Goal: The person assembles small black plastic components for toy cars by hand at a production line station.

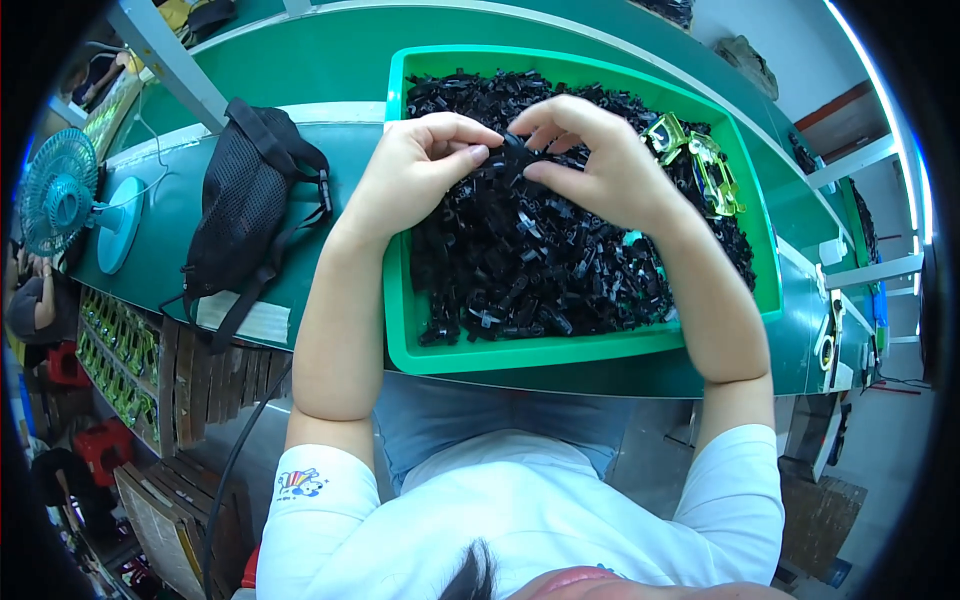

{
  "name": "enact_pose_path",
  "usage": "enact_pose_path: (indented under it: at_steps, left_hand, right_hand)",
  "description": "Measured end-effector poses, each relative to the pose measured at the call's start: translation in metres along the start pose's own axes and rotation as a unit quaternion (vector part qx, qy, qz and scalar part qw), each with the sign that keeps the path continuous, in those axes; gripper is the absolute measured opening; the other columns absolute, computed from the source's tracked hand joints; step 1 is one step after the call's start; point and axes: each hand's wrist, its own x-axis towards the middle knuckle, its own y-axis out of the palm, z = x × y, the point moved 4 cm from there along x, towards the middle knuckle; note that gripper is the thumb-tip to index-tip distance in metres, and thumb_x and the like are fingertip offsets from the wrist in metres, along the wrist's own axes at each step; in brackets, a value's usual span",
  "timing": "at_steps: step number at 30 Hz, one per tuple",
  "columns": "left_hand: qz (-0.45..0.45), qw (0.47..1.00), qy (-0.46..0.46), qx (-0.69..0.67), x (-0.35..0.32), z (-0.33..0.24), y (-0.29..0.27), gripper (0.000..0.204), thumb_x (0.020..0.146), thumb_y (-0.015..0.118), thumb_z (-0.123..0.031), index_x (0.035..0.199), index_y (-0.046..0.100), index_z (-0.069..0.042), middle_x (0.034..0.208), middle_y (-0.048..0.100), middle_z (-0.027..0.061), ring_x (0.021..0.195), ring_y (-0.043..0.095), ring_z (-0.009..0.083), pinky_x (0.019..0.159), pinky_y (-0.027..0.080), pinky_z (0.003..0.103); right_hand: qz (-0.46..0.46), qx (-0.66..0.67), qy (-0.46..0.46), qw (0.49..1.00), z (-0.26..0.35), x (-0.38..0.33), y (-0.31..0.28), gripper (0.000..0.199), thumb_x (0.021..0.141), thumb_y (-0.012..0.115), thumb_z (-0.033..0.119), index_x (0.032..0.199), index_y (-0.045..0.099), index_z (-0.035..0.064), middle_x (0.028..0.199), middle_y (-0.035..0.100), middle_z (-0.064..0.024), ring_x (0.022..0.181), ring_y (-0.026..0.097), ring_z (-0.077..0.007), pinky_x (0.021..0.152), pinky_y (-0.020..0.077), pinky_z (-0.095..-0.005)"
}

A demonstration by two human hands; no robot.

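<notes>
Above a green plastic tray (400, 300) heaped with small black plastic parts (530, 260), my two hands meet near its far left. My left hand (415, 170) is closed in a pinch, thumb and forefinger at the left side of a small black plastic part (514, 150). On the other side, my right hand (605, 165) curls its fingers and thumb round the same part. Its exact shape is hard to make out against the dark heap. Shiny yellow-green plastic pieces (712, 178) lie on the heap to the right of my right hand.
The tray rests on a green worktable (340, 150). Left of it lie a black mesh bag (250, 190) with straps and a teal fan (65, 195). A grey metal post (170, 60) rises behind the bag. Wooden boards (170, 520) stand below, at lower left.
</notes>
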Motion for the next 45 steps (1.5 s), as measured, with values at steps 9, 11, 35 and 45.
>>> enact_pose_path:
  at_steps: [9,11,35,45]
  left_hand:
    - [0.039,0.998,-0.025,-0.053,-0.003,-0.011,0.001,0.021,0.091,0.065,-0.004,0.110,0.070,0.002,0.097,0.071,0.0052,0.088,0.063,0.0082,0.079,0.051,0.021]
    - [0.065,0.996,-0.039,-0.047,-0.003,-0.011,0.003,0.025,0.091,0.064,-0.003,0.116,0.068,0.001,0.102,0.070,0.0063,0.091,0.064,0.0096,0.082,0.052,0.023]
    - [0.065,0.997,-0.041,0.001,-0.004,-0.012,0.011,0.021,0.096,0.060,-0.011,0.115,0.061,0.000,0.083,0.063,0.0014,0.077,0.061,0.0066,0.069,0.047,0.019]
    - [0.071,0.996,-0.052,-0.005,-0.004,-0.010,0.012,0.017,0.095,0.062,-0.008,0.108,0.063,0.001,0.088,0.066,0.0035,0.081,0.064,0.0088,0.072,0.050,0.020]
  right_hand:
    - [-0.067,-0.026,-0.053,0.996,-0.007,-0.011,0.019,0.024,0.079,0.074,0.008,0.098,0.060,0.0051,0.091,0.066,-0.0087,0.080,0.067,-0.0249,0.070,0.0555,-0.0347]
    - [-0.074,-0.028,-0.061,0.995,-0.009,-0.012,0.017,0.019,0.082,0.072,0.007,0.097,0.062,0.0039,0.086,0.068,-0.0095,0.079,0.069,-0.0238,0.069,0.0559,-0.0327]
    - [-0.030,0.251,0.117,0.961,-0.030,-0.017,0.019,0.027,0.088,0.074,0.018,0.108,0.065,0.0007,0.085,0.067,-0.0017,0.077,0.061,-0.0058,0.069,0.0508,-0.0214]
    - [-0.088,0.028,-0.024,0.995,-0.011,-0.014,0.011,0.023,0.083,0.076,0.013,0.102,0.067,0.0025,0.094,0.069,-0.0080,0.083,0.068,-0.0177,0.077,0.0550,-0.0285]
